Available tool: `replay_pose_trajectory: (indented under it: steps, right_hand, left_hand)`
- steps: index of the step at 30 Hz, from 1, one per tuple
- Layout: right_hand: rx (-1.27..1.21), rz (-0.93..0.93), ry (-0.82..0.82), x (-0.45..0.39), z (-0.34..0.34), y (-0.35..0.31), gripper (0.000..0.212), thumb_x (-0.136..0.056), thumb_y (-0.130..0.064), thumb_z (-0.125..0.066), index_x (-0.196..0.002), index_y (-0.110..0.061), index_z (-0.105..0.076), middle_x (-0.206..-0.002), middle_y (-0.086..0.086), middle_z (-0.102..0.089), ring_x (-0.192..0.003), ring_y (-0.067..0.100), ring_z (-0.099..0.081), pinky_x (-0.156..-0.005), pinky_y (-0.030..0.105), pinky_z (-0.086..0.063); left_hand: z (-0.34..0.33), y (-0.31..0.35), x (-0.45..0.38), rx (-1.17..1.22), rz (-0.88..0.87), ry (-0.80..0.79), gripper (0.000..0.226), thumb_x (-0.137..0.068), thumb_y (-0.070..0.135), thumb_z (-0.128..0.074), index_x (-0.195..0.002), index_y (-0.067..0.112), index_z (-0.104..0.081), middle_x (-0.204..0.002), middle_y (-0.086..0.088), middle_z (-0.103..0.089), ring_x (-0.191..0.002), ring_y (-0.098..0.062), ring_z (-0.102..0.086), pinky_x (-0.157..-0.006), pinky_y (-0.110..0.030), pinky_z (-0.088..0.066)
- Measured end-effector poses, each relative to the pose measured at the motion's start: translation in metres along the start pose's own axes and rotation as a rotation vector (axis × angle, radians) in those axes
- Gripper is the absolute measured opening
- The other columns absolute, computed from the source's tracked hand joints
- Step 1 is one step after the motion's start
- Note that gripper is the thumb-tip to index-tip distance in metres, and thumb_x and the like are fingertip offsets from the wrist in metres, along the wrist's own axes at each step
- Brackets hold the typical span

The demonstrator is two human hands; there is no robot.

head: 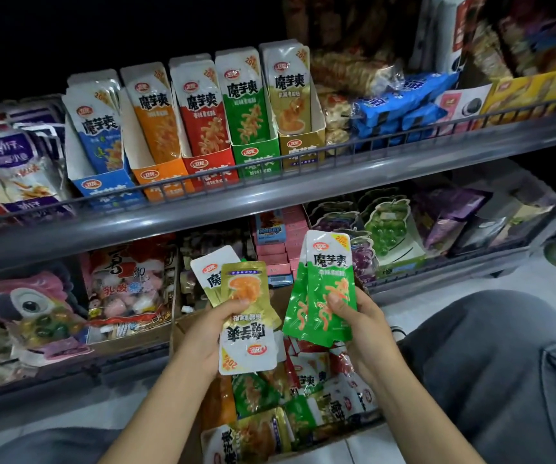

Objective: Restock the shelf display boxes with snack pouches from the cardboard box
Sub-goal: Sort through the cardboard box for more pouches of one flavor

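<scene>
The upper shelf (270,192) is fronted by a wire rail (337,150), behind which five display boxes are ranged: blue (109,190), orange (166,179), red (211,169), green (256,159) and gold (301,147). Each is filled with upright pouches, and little free room is seen above the green and gold rows. Open space is found between the shelf's front edge and the hands, over the carton (303,453) at 6 o'clock.

The left hand (213,333) is raised from 7 o'clock, palm turned inward, its grip pinched on two gold pouches (248,316); the front one is held upside down, its white end hanging below the thumb, while the rear one stands out at 11 o'clock from the fingers. The right hand (360,329) is raised from 5 o'clock, its grip closed on a small stack of green pouches (327,289), the thumb pressed on the front face near the middle, the white tops pointing to 12 o'clock, clear of the fingers.

Loose mixed pouches (303,396) are heaped in the carton beneath both wrists. The green box lies at 12 o'clock from the hands.
</scene>
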State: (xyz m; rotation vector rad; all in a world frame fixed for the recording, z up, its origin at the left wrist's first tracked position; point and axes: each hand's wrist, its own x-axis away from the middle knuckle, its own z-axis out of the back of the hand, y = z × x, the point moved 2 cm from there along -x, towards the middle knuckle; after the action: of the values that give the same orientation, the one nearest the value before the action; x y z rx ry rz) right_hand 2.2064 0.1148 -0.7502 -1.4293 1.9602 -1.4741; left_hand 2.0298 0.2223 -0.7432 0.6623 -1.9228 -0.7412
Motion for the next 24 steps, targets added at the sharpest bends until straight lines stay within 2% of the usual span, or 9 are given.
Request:
replay_pose_trajectory:
  steps: [2,5,7,12,16,20,24]
  right_hand:
    - [-0.04,-0.016,-0.019,0.001,0.0,-0.001,0.022,-0.089,-0.007,-0.057,-0.11,-0.007,-0.063,-0.101,0.011,-0.072,-0.087,0.023,-0.07,-0.072,0.035,-0.055]
    - [-0.018,-0.042,-0.078,0.005,-0.002,0.002,0.023,-0.09,-0.009,-0.056,-0.112,-0.008,-0.063,-0.104,0.01,-0.072,-0.093,0.026,-0.069,-0.079,0.039,-0.054]
    - [0.056,-0.036,-0.102,0.008,-0.006,0.006,0.024,-0.091,-0.01,-0.056,-0.114,-0.007,-0.062,-0.106,0.01,-0.072,-0.097,0.027,-0.068,-0.083,0.041,-0.054]
    - [0.146,0.005,-0.133,0.013,-0.016,0.013,0.028,-0.09,-0.012,-0.059,-0.117,-0.011,-0.061,-0.107,0.008,-0.071,-0.098,0.026,-0.068,-0.082,0.04,-0.054]
    - [0.191,0.052,-0.193,0.014,-0.024,0.011,0.033,-0.089,-0.016,-0.059,-0.122,-0.015,-0.057,-0.112,0.007,-0.07,-0.1,0.025,-0.067,-0.08,0.036,-0.056]
    - [0.28,0.132,-0.235,0.013,-0.031,-0.001,0.04,-0.087,-0.022,-0.059,-0.126,-0.026,-0.051,-0.115,-0.002,-0.068,-0.103,0.014,-0.066,-0.084,0.031,-0.055]
    - [0.34,0.123,-0.3,0.009,-0.04,-0.018,0.039,-0.093,-0.02,-0.056,-0.124,-0.041,-0.045,-0.118,-0.009,-0.065,-0.106,0.01,-0.064,-0.09,0.034,-0.053]
  left_hand:
    - [-0.002,-0.001,0.0,-0.004,0.003,-0.015,0.021,-0.081,0.005,-0.054,-0.101,0.007,-0.06,-0.078,-0.016,-0.071,-0.059,-0.028,-0.069,-0.059,-0.037,-0.057]
    - [-0.009,-0.005,0.003,-0.05,0.038,-0.005,0.009,-0.089,0.01,-0.051,-0.09,0.008,-0.06,-0.068,-0.012,-0.069,-0.052,-0.026,-0.066,-0.06,-0.035,-0.055]
    - [-0.018,-0.008,0.008,-0.063,0.024,-0.028,0.009,-0.089,0.01,-0.053,-0.093,0.008,-0.061,-0.071,-0.013,-0.071,-0.056,-0.026,-0.068,-0.059,-0.037,-0.056]
    - [-0.031,-0.011,0.018,-0.058,-0.11,-0.071,0.046,-0.071,0.011,-0.066,-0.117,0.006,-0.06,-0.104,-0.018,-0.071,-0.084,-0.032,-0.07,-0.072,-0.044,-0.057]
    - [-0.038,-0.009,0.021,-0.068,-0.161,-0.062,0.036,-0.079,0.002,-0.063,-0.115,0.005,-0.06,-0.096,-0.013,-0.073,-0.079,-0.03,-0.071,-0.067,-0.042,-0.058]
    - [-0.045,0.001,0.025,-0.082,-0.215,-0.061,0.046,-0.072,0.007,-0.068,-0.117,0.007,-0.06,-0.105,-0.016,-0.071,-0.085,-0.032,-0.07,-0.072,-0.044,-0.057]
    - [-0.057,0.016,0.026,-0.116,-0.339,-0.009,0.029,-0.082,-0.006,-0.062,-0.104,0.012,-0.061,-0.086,-0.004,-0.074,-0.073,-0.021,-0.071,-0.065,-0.036,-0.055]
